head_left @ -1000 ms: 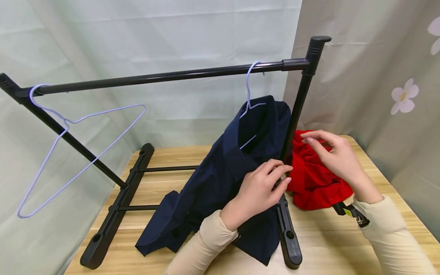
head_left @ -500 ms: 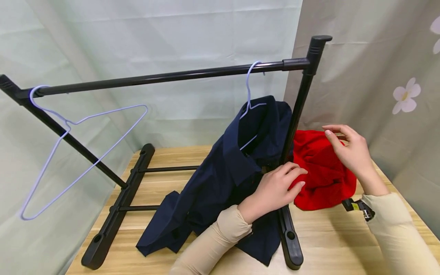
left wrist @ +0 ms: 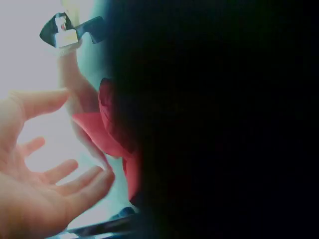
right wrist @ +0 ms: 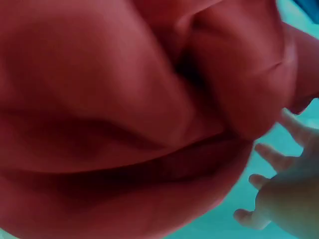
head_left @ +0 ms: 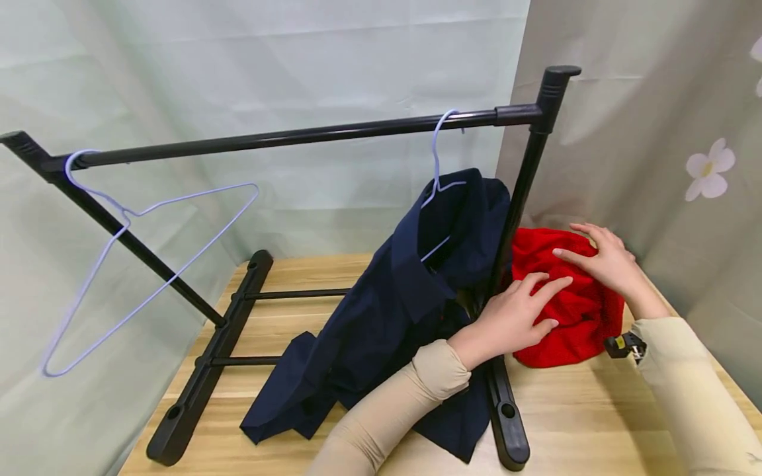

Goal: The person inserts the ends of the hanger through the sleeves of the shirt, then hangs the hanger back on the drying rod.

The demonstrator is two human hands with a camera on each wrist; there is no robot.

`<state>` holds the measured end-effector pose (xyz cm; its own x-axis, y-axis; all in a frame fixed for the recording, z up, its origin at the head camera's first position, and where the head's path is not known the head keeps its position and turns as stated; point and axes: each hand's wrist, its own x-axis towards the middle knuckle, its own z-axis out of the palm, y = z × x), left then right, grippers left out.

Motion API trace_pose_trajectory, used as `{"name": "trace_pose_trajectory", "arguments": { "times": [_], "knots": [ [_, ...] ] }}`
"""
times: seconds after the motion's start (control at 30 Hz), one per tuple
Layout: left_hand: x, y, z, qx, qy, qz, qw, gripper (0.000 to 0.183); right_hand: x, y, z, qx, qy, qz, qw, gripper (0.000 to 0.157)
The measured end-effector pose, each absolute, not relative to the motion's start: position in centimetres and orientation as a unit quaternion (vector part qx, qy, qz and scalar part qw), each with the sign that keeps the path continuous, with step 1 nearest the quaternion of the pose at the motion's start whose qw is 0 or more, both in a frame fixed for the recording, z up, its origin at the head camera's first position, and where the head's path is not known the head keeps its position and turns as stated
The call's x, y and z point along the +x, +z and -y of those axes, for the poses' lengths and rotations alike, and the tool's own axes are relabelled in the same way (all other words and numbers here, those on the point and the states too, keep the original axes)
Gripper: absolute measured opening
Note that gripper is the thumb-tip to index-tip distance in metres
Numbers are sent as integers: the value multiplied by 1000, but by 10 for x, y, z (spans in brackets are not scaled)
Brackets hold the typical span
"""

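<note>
A crumpled red garment [head_left: 553,344] lies on the table just right of the rack's right post. My left hand [head_left: 506,324] reaches past that post, its fingers spread over the garment's left side. At the garment's far right edge is my right hand [head_left: 613,264], thumb and fingers apart, nothing pinched between them. The left wrist view shows the left hand [left wrist: 55,194] with loosely bent, separated fingers beside the red cloth [left wrist: 112,137]; a dark blur covers much of that view. Red folds [right wrist: 99,89] fill most of the right wrist view, with spread fingers of the right hand [right wrist: 289,184] beside them.
A black clothes rack [head_left: 309,137] stands across the table [head_left: 571,410]. From its bar hang an unloaded lilac hanger [head_left: 178,274] at left and a navy shirt [head_left: 363,330] on another lilac hanger [head_left: 436,155] at right, close to the left forearm. Curtains [head_left: 357,59] stand behind.
My left hand has moved right, from the navy shirt and post to over the red garment. My right hand has moved right to the garment's far side, and its fingers have spread.
</note>
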<state>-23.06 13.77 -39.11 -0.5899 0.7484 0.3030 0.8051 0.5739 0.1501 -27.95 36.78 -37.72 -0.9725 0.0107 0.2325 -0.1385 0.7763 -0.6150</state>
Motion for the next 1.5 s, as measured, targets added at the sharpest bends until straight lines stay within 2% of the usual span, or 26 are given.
{"name": "trace_pose_trajectory", "arguments": {
  "times": [0.1, 0.23, 0.33, 0.47, 0.63, 0.73, 1.07, 1.5],
  "knots": [
    [-230, -391, -155, -429, -83, 895, 90, 70, -286, -384, -374, 42, 309, 947, 76, 86],
    [-231, -391, -178, -392, -38, 917, 62, 73, -295, -390, -382, 56, 310, 949, 34, 94],
    [-233, -395, -194, -365, -16, 931, 31, 81, -300, -396, -390, 73, 333, 940, -3, 94],
    [-234, -402, -210, -345, 12, 938, -23, 88, -305, -410, -399, 108, 359, 926, -35, 86],
    [-236, -412, -216, -329, 12, 938, -109, 91, -305, -423, -400, 88, 361, 919, -134, 80],
    [-239, -417, -214, -331, 19, 932, -150, 93, -305, -425, -399, 70, 342, 919, -184, 85],
    [-247, -418, -206, -342, 39, 919, -192, 99, -306, -421, -396, 36, 344, 911, -223, 97],
    [-234, -421, -196, -370, 62, 902, -212, 105, -288, -427, -388, 41, 346, 903, -252, 96]
  ]
}}
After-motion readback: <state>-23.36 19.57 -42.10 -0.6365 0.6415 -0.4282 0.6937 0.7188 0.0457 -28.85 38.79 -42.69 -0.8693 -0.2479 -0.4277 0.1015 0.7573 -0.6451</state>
